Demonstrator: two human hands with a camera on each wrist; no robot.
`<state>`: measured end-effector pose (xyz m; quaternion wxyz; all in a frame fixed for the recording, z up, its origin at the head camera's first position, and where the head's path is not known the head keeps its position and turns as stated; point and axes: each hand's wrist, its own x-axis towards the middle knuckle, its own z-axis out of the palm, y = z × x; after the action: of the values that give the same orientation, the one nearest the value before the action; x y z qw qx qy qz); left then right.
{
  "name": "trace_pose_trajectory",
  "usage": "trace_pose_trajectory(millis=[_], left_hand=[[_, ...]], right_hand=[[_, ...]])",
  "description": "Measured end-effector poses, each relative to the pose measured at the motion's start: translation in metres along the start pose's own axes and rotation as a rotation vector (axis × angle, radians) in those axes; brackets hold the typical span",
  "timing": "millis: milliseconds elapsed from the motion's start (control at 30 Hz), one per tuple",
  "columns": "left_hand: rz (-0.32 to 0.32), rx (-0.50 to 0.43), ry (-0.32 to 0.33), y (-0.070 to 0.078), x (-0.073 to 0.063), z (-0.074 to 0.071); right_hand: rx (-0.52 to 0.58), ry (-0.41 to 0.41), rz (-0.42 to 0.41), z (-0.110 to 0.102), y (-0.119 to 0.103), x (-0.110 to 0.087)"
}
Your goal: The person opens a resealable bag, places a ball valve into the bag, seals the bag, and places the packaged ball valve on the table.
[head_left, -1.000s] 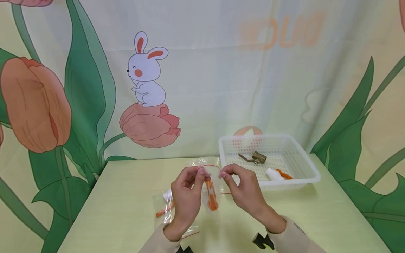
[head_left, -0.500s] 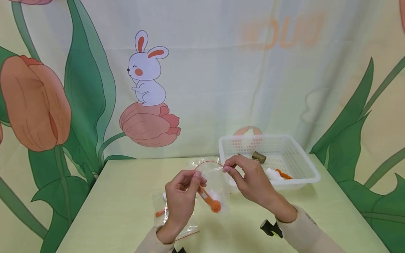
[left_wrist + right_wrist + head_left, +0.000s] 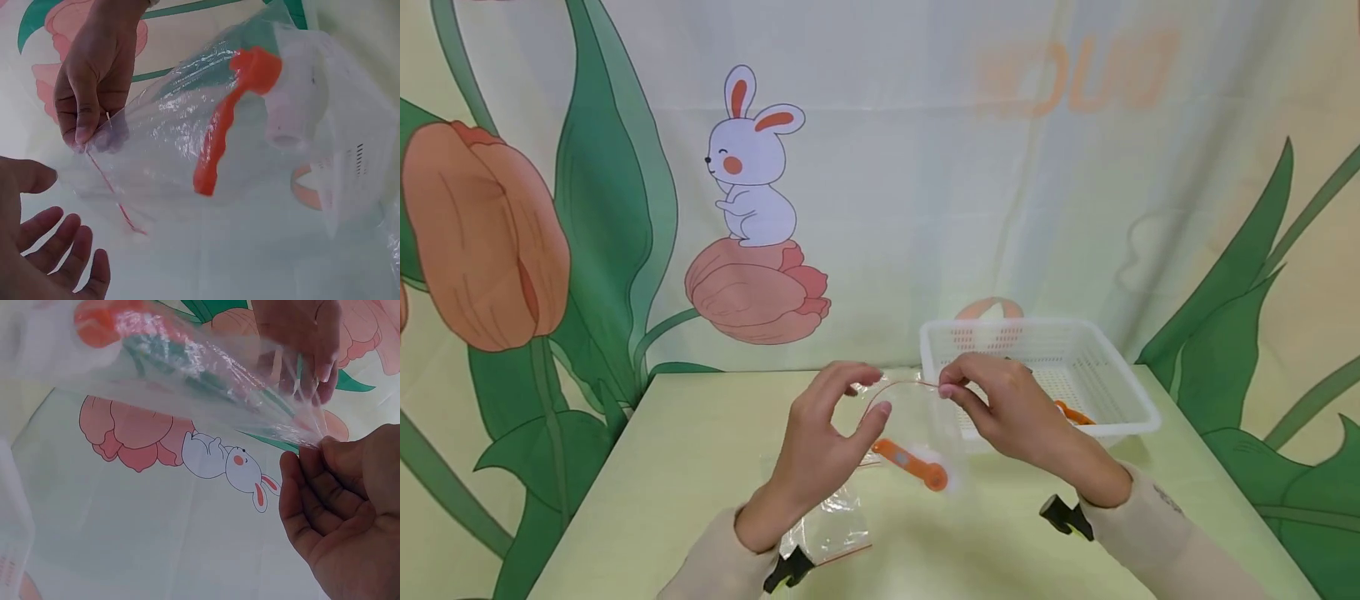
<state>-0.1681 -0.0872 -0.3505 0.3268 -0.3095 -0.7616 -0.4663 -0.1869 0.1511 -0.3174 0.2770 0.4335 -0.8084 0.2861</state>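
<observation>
A clear zip bag (image 3: 904,412) with a red seal line hangs in the air over the table. Inside it are an orange lever handle (image 3: 215,137) and a white plastic tube-shaped body (image 3: 290,112), which look like a ball valve. My right hand (image 3: 1011,408) pinches the bag at one end of its red seal, thumb against fingertips. At the other end of the seal, my left hand (image 3: 812,446) is spread, thumb and fingers apart. In the left wrist view, a gap shows between the left fingers (image 3: 69,250) and the bag.
A white perforated basket (image 3: 1131,400) stands at the back right, with an orange handle (image 3: 1075,412) visible inside. Another clear bag (image 3: 842,521) with a red seal lies on the table (image 3: 647,467), partly behind my left arm. A printed curtain (image 3: 880,208) hangs behind.
My left hand has let go of the bag's mouth and its fingers have spread. The right hand has moved right with the bag, and the orange handle has swung right and tilted flatter.
</observation>
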Motion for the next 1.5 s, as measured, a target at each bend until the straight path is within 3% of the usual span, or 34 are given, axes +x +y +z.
trace_pose_trajectory(millis=[233,433,533,733,900,1233,1500], left_hand=[[-0.081,0.071,-0.24,0.008,0.011,-0.002],[-0.148,0.049,-0.366,0.016,0.022,0.005],[-0.168,0.007,-0.397,0.014,0.026,0.009],[-0.157,-0.057,-0.363,0.009,0.024,0.015],[-0.125,-0.045,-0.312,0.008,0.023,0.018],[-0.137,-0.034,-0.244,0.011,0.021,0.017],[-0.156,-0.041,-0.234,0.013,0.021,0.016]], right_hand=[[-0.022,-0.045,-0.048,-0.007,-0.002,0.006],[-0.059,-0.067,-0.115,-0.009,-0.001,0.01],[-0.069,-0.072,-0.132,-0.009,-0.001,0.011],[-0.073,-0.087,-0.123,-0.009,-0.002,0.011],[-0.061,-0.106,-0.084,-0.011,-0.003,0.012],[0.157,-0.159,0.161,-0.009,0.0,0.007],[0.192,-0.083,0.172,-0.001,0.002,0.002]])
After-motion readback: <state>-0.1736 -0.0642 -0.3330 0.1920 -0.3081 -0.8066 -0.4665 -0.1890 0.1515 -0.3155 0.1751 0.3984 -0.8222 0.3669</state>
